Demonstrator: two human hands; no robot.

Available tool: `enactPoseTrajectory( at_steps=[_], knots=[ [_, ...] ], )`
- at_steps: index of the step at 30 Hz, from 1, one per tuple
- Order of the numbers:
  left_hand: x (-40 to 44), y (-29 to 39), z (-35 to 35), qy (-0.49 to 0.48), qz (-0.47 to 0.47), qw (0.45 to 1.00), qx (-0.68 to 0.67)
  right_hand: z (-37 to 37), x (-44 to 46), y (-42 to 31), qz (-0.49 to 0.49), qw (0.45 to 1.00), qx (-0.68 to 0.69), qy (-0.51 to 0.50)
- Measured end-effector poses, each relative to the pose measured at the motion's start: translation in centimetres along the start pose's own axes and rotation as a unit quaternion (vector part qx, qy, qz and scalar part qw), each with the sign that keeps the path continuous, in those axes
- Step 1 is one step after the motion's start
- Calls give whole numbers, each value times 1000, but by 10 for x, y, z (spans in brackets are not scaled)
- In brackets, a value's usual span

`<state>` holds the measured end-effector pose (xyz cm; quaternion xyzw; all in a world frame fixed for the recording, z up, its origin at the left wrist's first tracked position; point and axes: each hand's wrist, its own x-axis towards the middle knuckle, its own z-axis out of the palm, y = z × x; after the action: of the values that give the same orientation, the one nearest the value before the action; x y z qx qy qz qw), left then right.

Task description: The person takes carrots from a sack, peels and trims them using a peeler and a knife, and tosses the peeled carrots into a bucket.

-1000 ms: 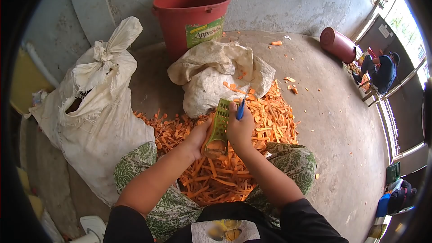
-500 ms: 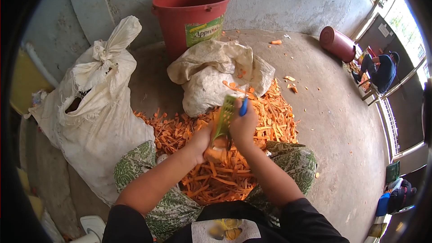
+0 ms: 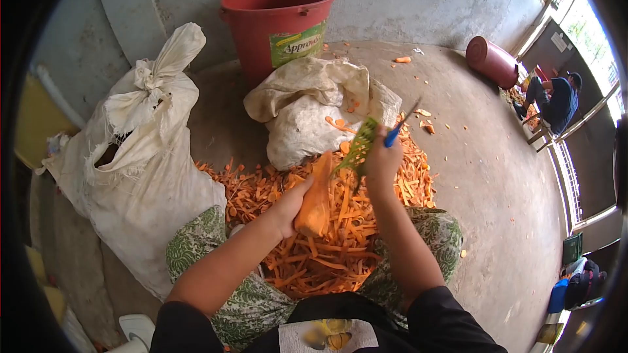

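Note:
My left hand point(image 3: 290, 209) is wrapped round a large peeled orange carrot point(image 3: 316, 197), which points up and away from me. In my right hand point(image 3: 382, 168) I grip a green peeler point(image 3: 359, 146) with holes in it, slightly blurred. The same hand also holds a small knife with a blue handle point(image 3: 392, 137), its thin blade pointing up to the right. The peeler is apart from the carrot, just to its right. Below both hands lies a heap of orange carrot peelings point(image 3: 320, 258), between my legs and spreading beyond them.
A tied white sack point(image 3: 144, 183) stands at my left. Ahead are a crumpled white sack point(image 3: 297, 131) and a red bucket point(image 3: 261, 33). Another red bucket point(image 3: 487, 62) lies tipped at the far right, near a seated person point(image 3: 559, 104). Scraps dot the concrete floor point(image 3: 504, 222).
My right hand with the peeler and knife has moved right, away from the carrot. The carrot, earlier mostly hidden behind the peeler, now shows along its length.

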<state>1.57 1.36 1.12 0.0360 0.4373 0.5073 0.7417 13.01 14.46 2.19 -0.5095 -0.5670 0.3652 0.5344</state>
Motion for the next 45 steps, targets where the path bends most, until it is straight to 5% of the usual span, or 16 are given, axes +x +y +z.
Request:
enactPoseTrajectory(
  at_steps=[4, 27, 33, 37, 40, 42, 45],
  knots=[
    [6, -4, -3, -23, 5, 998, -59, 12, -42, -13, 57, 989, -7, -133],
    [10, -11, 0, 2, 31, 988, -150, 11, -58, -11, -7, 996, 11, -86],
    [16, -20, -4, -49, 83, 994, -59, 11, -57, -11, -1, 994, -58, -92],
    [-8, -17, 7, -4, 13, 993, 114, 3, -2, 28, -45, 991, -113, 49],
    [-20, -9, 11, -71, -16, 978, 193, -17, 30, 25, -24, 992, -104, 63],
    [-33, 0, 12, -90, -25, 972, 217, -24, 50, 33, -60, 974, -133, 173],
    [-35, 4, 6, -106, -16, 969, 222, -39, 64, 29, 40, 982, 10, 182]
  ],
)
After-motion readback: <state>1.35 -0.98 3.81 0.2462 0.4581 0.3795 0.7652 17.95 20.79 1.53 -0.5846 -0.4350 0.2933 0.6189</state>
